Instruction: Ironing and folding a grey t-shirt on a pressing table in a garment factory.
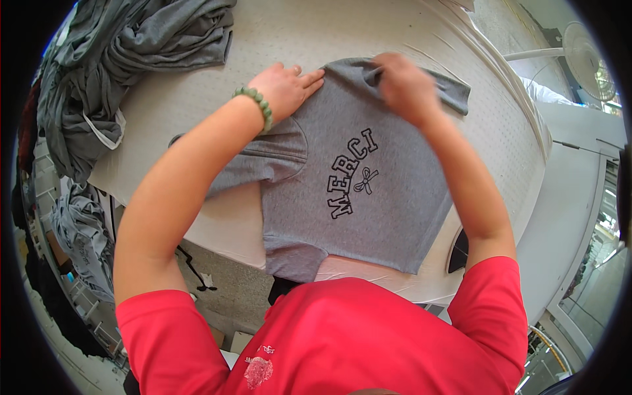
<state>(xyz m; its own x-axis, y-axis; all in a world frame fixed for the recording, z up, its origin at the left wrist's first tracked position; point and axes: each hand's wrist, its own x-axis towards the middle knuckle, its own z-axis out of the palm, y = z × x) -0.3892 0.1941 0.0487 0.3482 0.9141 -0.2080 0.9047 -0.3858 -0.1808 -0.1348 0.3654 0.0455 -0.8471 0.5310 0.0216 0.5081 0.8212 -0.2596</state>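
A grey sweatshirt [395, 217] with dark outlined lettering and a small bow on its front lies spread on a pale padded table [283, 26]. My left hand [283, 89] rests open at its far left edge, fingers stretched and the fingertips touching the cloth. A green bead bracelet [257, 102] circles that wrist. At the far side, my right hand [408, 85] is blurred, its curled fingers closed on a fold of the sweatshirt. One grey part reaches left beneath my left forearm; another hangs over the near table edge.
Crumpled grey garments [151, 46] are heaped at the far left of the table. Lower left, more grey cloth [82, 230] hangs beside the table. A dark pointed object, possibly an iron [457, 251], sits near my right elbow. A white fan [584, 60] stands far right.
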